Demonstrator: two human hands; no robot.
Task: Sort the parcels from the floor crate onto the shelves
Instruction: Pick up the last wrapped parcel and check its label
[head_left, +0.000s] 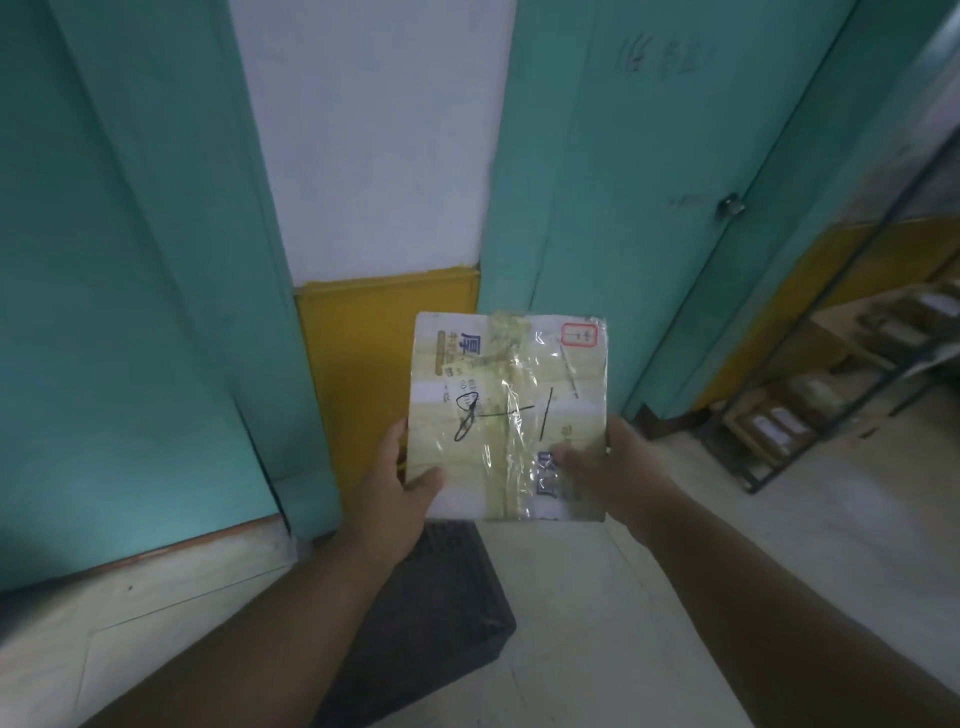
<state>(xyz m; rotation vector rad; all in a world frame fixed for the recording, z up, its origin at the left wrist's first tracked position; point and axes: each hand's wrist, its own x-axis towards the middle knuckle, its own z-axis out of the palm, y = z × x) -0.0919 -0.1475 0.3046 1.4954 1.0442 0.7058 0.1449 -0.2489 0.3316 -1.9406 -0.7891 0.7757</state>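
I hold a flat pale-yellow parcel (506, 410) wrapped in clear tape, with black pen marks and a red-bordered label, raised in front of me. My left hand (395, 478) grips its lower left edge, thumb on the face. My right hand (602, 467) grips its lower right corner, thumb over blue printing. Below the parcel, between my forearms, a dark plastic crate (441, 618) stands on the floor; its inside is hidden. A metal shelf rack (831, 395) with several brown boxes stands at the right.
Teal doors (623, 182) flank a white wall strip with a yellow lower panel (363, 353) straight ahead. The right-hand door has a round knob (731, 206). Pale floor tiles (597, 623) spread between the crate and the rack.
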